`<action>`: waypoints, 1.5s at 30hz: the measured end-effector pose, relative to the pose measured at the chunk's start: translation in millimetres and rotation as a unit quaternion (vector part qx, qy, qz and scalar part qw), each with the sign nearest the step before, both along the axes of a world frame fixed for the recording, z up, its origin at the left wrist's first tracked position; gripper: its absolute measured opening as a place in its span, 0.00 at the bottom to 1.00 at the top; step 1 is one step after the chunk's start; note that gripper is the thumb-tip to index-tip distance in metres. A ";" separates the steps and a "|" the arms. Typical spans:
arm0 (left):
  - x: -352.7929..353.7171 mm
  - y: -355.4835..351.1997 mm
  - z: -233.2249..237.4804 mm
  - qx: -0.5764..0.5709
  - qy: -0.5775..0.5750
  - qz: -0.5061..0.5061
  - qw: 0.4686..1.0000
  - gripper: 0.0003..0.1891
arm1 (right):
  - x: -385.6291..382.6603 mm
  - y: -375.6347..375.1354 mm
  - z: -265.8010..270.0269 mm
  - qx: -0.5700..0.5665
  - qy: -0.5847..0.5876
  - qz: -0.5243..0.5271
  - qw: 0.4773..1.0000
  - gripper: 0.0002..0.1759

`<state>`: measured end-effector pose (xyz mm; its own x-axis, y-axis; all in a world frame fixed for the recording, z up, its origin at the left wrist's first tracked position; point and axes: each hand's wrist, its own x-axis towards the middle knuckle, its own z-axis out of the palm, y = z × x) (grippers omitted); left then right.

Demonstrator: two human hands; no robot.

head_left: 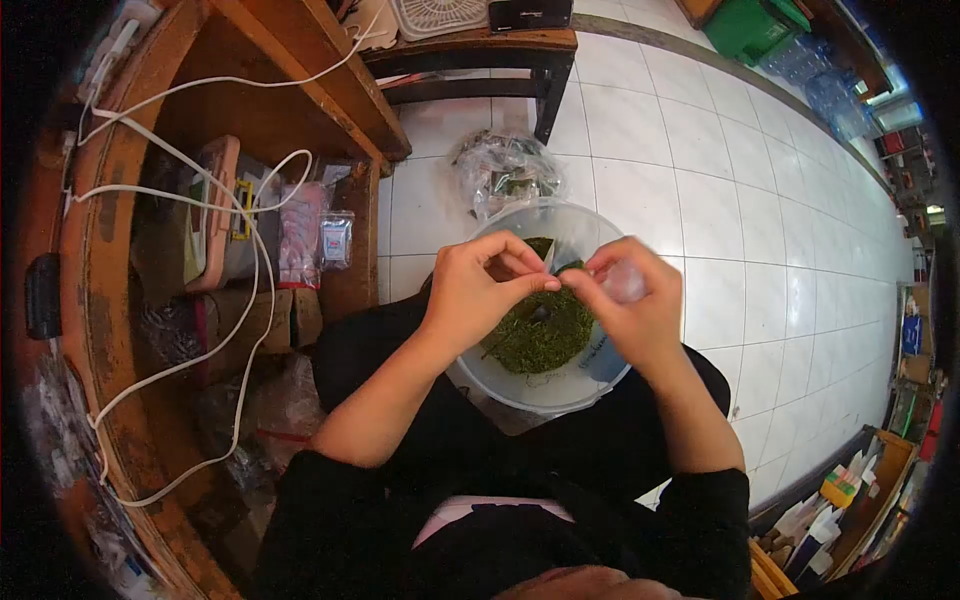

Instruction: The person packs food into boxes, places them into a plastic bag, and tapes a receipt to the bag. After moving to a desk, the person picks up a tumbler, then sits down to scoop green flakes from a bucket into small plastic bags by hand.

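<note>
Both hands meet over a round translucent plastic tub [545,402], which sits between my legs. In it lies a heap of finely chopped green leaves [535,345], with something dark partly showing near its middle. My right hand [640,295] is closed on a small clear plastic bag [625,283], part of which bulges in the palm. Some green shows at my right fingertips. My left hand [480,285] pinches thumb against forefinger close by, at what looks like the bag's edge; the exact grip is too small to make out.
Beyond the tub, a crumpled clear plastic bag [505,172] lies on the white tiled floor [725,200]. At left, a wooden cabinet [360,90] holds packets, with white cables [262,250] hanging across it. A low dark-legged table [480,50] stands ahead. Box-filled shelves [850,490] line the right.
</note>
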<state>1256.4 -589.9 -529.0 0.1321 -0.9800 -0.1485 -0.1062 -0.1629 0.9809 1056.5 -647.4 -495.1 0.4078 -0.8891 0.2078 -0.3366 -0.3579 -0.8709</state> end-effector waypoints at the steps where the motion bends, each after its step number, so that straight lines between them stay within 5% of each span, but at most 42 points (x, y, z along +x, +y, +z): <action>1: -0.9 0.3 0.5 0.005 -0.014 0.004 1.000 0.07 | 3.4 5.2 0.6 0.012 0.010 0.019 1.000 0.11; 5: -6.7 1.1 1.2 -0.027 -0.027 -0.004 0.999 0.07 | 3.8 3.7 -10.1 0.000 0.022 0.062 0.998 0.10; 8: -11.4 0.0 5.0 -0.042 -0.052 -0.003 0.998 0.06 | 3.2 5.1 -16.0 0.139 -0.027 0.043 0.989 0.09; 16: -13.8 1.8 -5.2 -0.071 0.019 -0.013 0.997 0.03 | 6.0 -4.6 -27.7 0.029 -0.034 -0.048 0.998 0.06; 21: -11.6 6.1 13.5 -0.138 -0.140 0.036 0.980 0.05 | 10.4 -4.3 -16.6 -0.016 0.005 -0.060 0.998 0.06; 24: -12.8 -10.2 24.3 -0.261 -0.227 0.093 0.934 0.06 | 9.6 -3.4 -27.2 -0.087 -0.005 0.068 0.994 0.08; 28: 7.6 -9.2 6.2 -0.174 -0.123 -0.023 0.977 0.11 | 3.9 -4.8 -25.7 0.014 -0.047 0.185 0.982 0.09; 31: 24.3 -5.3 20.4 -0.022 -0.301 -0.106 0.947 0.14 | 0.2 -0.8 -5.5 -0.018 0.012 0.237 0.971 0.08; 34: 22.4 -1.7 12.7 -0.024 -0.289 -0.093 0.952 0.18 | -2.4 3.5 6.8 -0.050 0.073 0.219 0.972 0.08; 37: 12.2 -4.3 13.1 -0.220 -0.293 -0.040 0.930 0.23 | -7.9 -3.9 -9.7 -0.068 0.065 0.212 0.973 0.09; 43: 17.8 -1.9 6.2 -0.185 -0.421 -0.159 0.874 0.27 | -7.5 0.9 -25.9 -0.094 0.195 0.241 0.946 0.13; 45: 20.0 -1.4 5.0 -0.189 -0.427 -0.135 0.874 0.23 | -1.1 -3.6 -40.1 -0.028 0.071 0.202 0.976 0.12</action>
